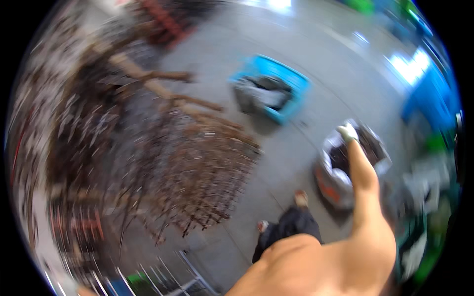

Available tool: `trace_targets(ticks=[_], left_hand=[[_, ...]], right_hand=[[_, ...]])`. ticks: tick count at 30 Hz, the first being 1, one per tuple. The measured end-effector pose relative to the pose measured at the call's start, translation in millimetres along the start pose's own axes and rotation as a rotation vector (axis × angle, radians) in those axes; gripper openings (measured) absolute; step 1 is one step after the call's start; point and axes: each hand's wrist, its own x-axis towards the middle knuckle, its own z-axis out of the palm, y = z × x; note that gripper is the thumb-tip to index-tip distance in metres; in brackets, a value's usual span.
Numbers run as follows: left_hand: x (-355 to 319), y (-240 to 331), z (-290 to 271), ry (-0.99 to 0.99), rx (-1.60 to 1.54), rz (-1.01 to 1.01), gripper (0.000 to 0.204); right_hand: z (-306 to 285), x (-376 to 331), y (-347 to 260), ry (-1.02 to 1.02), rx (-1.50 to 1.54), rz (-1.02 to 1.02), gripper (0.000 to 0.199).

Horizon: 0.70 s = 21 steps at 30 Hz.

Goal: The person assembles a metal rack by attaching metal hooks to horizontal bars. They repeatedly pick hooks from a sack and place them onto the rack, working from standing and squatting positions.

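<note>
On the right, my right arm reaches out to a white sack (339, 190) with reddish marks and dark brown contents. My right hand (348, 132), in a pale glove, is closed at the sack's far rim; blur hides the single fingers. At the lower left edge, my left hand (68, 285) shows only as a pale smear beside the metal rods, its fingers not readable. To the left stands a large rack-like heap of brown rods and mesh (207, 172), smeared by motion.
A light-blue crate (296, 81) with a grey bag (252, 93) in it stands ahead on the grey floor (217, 44). A blue object (429, 98) is at the far right. A metal frame (192, 276) lies near the lower edge. Red frames (168, 22) stand at the upper left.
</note>
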Motion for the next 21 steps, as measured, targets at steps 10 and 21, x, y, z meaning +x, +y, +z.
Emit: trace_targets(ticks=[10, 21], left_hand=[[49.5, 70.4, -2.5, -0.021, -0.066, 0.041, 0.061], [76.6, 137.2, 13.7, 0.116, -0.583, -0.158, 0.032]], right_hand=[[-288.8, -403.5, -558.4, 0.800, 0.853, -1.665, 0.048], [-380.8, -466.3, -751.5, 0.590, 0.538, -1.415, 0.086]])
